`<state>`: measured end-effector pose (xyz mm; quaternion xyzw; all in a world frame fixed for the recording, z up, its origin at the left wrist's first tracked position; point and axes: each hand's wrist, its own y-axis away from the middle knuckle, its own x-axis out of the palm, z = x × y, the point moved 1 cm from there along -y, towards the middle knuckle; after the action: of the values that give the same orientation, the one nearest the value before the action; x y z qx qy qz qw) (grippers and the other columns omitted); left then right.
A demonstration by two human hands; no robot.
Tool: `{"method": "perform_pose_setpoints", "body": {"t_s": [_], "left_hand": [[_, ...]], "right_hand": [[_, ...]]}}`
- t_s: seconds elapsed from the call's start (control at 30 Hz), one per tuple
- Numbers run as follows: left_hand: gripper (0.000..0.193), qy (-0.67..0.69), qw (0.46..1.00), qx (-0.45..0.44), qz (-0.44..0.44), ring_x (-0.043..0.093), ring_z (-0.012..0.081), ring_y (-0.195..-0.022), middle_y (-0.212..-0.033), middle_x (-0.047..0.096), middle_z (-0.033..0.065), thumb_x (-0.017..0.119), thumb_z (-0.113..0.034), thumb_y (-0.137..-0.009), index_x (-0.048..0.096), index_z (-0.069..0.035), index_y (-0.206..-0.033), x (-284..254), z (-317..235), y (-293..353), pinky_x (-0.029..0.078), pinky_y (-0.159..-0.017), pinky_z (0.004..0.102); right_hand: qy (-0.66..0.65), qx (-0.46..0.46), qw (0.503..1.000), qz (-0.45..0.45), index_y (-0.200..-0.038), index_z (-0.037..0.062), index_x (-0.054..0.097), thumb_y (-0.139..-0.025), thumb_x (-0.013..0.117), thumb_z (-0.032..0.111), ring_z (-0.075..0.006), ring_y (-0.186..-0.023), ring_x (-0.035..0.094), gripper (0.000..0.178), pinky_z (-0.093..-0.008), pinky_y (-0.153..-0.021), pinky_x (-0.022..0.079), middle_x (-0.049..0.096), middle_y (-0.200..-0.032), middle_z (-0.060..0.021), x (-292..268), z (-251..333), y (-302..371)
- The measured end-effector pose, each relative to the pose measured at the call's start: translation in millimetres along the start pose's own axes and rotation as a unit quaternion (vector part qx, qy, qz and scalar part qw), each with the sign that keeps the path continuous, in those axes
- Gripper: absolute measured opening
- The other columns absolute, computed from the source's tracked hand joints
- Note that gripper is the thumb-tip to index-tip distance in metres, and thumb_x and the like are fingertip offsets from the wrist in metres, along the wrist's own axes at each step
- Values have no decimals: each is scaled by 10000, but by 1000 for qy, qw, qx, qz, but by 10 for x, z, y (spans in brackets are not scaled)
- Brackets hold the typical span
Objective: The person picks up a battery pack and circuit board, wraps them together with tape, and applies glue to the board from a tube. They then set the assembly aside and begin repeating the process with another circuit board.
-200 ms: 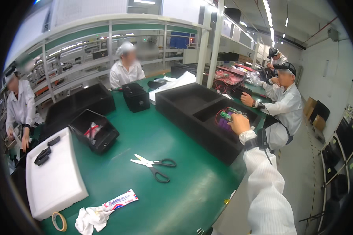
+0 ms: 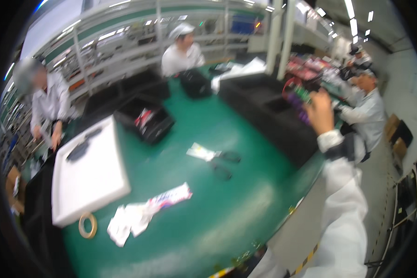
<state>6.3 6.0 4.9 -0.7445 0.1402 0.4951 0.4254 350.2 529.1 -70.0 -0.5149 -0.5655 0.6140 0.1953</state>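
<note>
My right hand (image 2: 320, 111) reaches out over the right end of the black foam box (image 2: 259, 111). Its fingers close on a purple battery pack (image 2: 301, 110) that carries a green circuit board (image 2: 302, 94) and a red wire loop. The pack appears raised at the box's open compartment; blur hides whether it touches the foam. A white sleeve and a dark wristband cover my right arm. My left hand is out of view. Nearer on the green table (image 2: 245, 199) lie open scissors (image 2: 213, 157) with black handles.
At left, a white foam tray (image 2: 92, 176) holds black parts, beside a black bin (image 2: 146, 120). A tape roll (image 2: 88, 225), a white cloth (image 2: 127, 222) and a printed tube (image 2: 171, 196) lie near the front. Co-workers sit or stand across the table and to the left and right.
The view has shifted, so table things sit farther right and mostly higher, now blurred. My right hand has lifted the battery pack somewhat and tilted it.
</note>
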Motion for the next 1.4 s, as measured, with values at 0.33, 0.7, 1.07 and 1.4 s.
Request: {"method": "perform_pose_setpoints", "body": {"t_s": [0.33,0.7,1.07,1.4], "left_hand": [[317,-93,959,-146,-226,532,218,-524,-581,560,61,706,-295,-868,686,-14,-724,506,737,252,408,-508,328],[130,24,872,-452,-189,624,291,-783,-841,660,121,716,-138,-836,676,-20,-876,1145,289,752,498,-707,360],[166,-8,908,-382,-172,591,296,-882,-941,640,121,743,-102,-798,661,-25,-921,1253,526,101,467,-770,364],[523,-20,917,-394,-60,598,264,-900,-1085,536,148,813,-121,-736,564,-32,-1187,1639,616,-31,513,-721,342]], "right_hand": [[-481,-152,827,249,-1026,27,633,-757,778,151,-291,-823,594,329,-379,-716,499,621,-892,-116,-1089,2427,305],[-535,-322,675,393,-1038,80,608,-755,768,223,-239,-909,598,355,-361,-700,529,621,-944,-38,-1578,3386,975],[-598,-88,734,310,-1072,43,651,-794,759,142,-282,-990,611,314,-368,-839,504,658,-1074,-108,-1689,2625,866],[-641,183,651,363,-1064,20,626,-855,690,91,-241,-847,648,230,-334,-734,520,634,-1014,-122,-1868,2785,1626]]}}
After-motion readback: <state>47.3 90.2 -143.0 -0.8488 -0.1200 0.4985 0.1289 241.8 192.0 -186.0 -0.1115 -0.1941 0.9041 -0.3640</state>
